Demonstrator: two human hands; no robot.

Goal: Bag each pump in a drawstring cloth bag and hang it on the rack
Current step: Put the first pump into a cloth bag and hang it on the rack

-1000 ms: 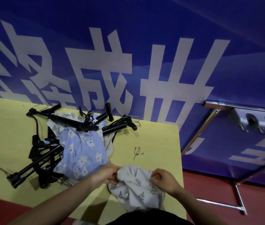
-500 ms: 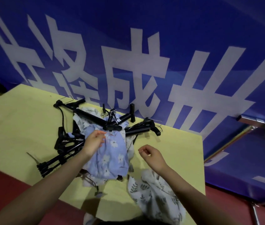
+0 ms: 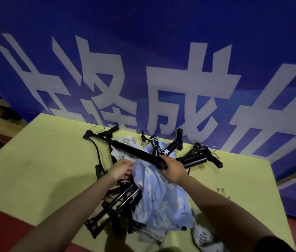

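Your right hand (image 3: pixel 173 170) has its fingers wrapped over the near end of the top pump (image 3: pixel 134 154) — a long black tube lying on the heap, its axis running from your hand up and away to the left, hose end farthest from you. Your left hand (image 3: pixel 121 169) sits just beside it, fingers loosely curled at the edge of the blue floral bag (image 3: pixel 160 200), though whether it truly pinches the cloth I can't tell. Pump and bag overlap, so the right hand is the nearer for lifting. Everything rests on the yellow table (image 3: pixel 34 170); more pumps (image 3: pixel 111 202) tangle underneath, a blue banner (image 3: pixel 143 51) close behind.
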